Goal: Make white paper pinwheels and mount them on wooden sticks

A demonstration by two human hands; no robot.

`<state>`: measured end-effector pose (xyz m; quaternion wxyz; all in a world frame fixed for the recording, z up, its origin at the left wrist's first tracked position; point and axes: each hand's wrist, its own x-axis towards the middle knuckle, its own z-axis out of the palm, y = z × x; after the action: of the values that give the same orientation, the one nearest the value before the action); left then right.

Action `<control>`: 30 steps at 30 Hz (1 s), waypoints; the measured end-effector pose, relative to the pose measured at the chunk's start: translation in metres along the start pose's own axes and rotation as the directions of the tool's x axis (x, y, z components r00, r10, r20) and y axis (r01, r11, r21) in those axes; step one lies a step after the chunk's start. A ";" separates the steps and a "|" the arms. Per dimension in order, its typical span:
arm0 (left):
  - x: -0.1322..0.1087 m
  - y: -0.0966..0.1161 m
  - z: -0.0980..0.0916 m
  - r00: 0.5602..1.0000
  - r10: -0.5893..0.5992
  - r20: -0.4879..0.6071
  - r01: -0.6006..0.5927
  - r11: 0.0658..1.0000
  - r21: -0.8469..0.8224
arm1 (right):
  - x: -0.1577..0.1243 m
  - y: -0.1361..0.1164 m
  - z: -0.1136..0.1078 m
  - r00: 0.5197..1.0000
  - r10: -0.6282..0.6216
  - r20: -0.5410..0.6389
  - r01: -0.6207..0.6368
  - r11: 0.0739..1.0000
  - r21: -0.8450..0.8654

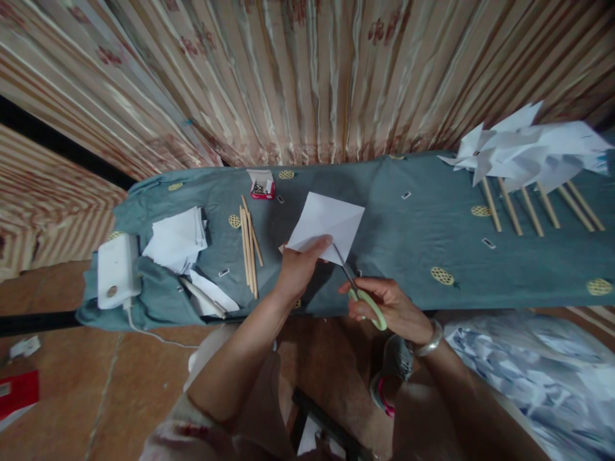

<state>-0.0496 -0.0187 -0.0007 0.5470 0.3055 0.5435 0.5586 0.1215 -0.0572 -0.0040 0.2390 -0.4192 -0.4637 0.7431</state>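
A white square sheet of paper (329, 218) is held over the table by my left hand (300, 266), its thumb on top and the fingers hidden beneath. My right hand (384, 304) grips a pair of scissors (369, 304) by the light green handles. The metal blades reach up to the left and meet the sheet at its lower right part, close to my left thumb. Whether they have cut into the paper is hard to make out.
On the green table cover (375, 237) lie wooden sticks (248, 250), a small red box of metal pins (262, 187), a paper stack (175, 237) and a white device (118, 272) with a cable. Paper pinwheels (519, 147) on sticks lie at right. A plastic bag (538, 371) of white pieces stands lower right.
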 end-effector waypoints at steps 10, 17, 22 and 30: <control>0.003 -0.002 -0.001 1.000 0.003 0.012 -0.002 1.000 -0.016 | 0.001 0.003 -0.001 0.999 0.030 -0.027 -0.029 0.999 0.015; 0.003 -0.002 0.000 1.000 -0.024 -0.006 0.023 0.999 -0.028 | 0.000 0.000 0.000 0.999 0.019 -0.039 -0.017 0.999 0.045; 0.002 -0.002 0.000 0.999 -0.047 0.017 0.048 0.998 -0.034 | 0.000 0.001 -0.001 0.998 0.014 -0.061 -0.011 0.999 0.042; -0.001 -0.004 0.002 0.997 -0.069 0.032 0.068 0.998 0.016 | 0.000 0.001 -0.001 0.997 0.001 -0.082 0.000 1.000 0.011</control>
<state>-0.0463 -0.0197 -0.0042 0.5723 0.2999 0.5488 0.5304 0.1227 -0.0570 -0.0049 0.2601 -0.4482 -0.4493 0.7277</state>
